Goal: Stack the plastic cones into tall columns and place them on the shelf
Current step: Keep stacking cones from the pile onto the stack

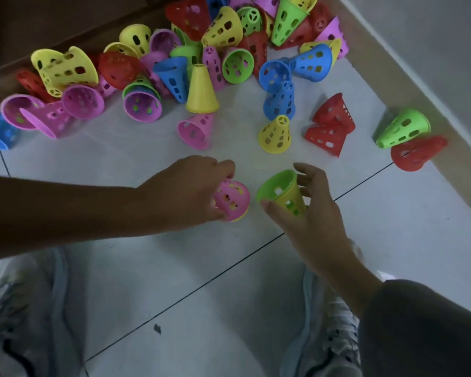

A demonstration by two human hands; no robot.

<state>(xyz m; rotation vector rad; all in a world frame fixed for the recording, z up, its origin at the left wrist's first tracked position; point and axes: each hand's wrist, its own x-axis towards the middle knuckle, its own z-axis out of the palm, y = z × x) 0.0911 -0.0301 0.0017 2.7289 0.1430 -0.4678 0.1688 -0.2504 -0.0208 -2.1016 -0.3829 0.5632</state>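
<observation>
My left hand (186, 191) grips a pink perforated cone (233, 198) with a yellow rim showing beneath it, low over the white floor. My right hand (307, 210) holds a small nested pair, a green cone (276, 183) with a yellow cone (290, 200) around it, open mouth turned toward the pink one. The two held stacks are a short gap apart. Beyond them lies a big heap of loose cones (174, 55) in red, yellow, pink, blue and green, most on their sides.
Nearer strays: a pink cone (196, 130), a yellow upright cone (275, 134), red cones (329, 123), a green cone (403, 127) over a red one by the wall skirting (408, 77). Dark wooden furniture (52, 20) stands far left. My shoes (335, 336) frame the floor tiles below.
</observation>
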